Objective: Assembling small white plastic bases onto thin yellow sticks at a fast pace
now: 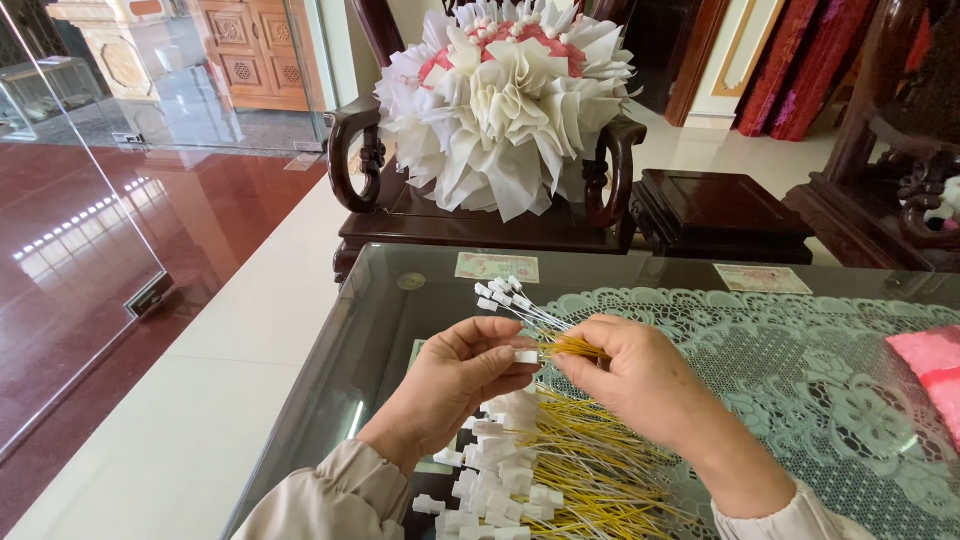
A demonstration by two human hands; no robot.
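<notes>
White-tipped sticks (pixel 512 300) are pinched between both hands (pixel 560 372) above a loose pile (pixel 540 475), lace cloth (pixel 800 370) and paper bouquet (pixel 510 100) beyond.

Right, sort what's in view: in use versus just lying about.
In use: left hand, right hand, bundle of wire sticks, pile of wire sticks.
Lying about: paper flower bouquet, two banknotes, lace cloth, pink cloth.

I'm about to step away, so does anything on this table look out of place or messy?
Nothing looks damaged or spilled. The yellow wires lie in a loose heap under both hands, and two banknotes sit flat under the glass top, apparently on purpose.
</notes>
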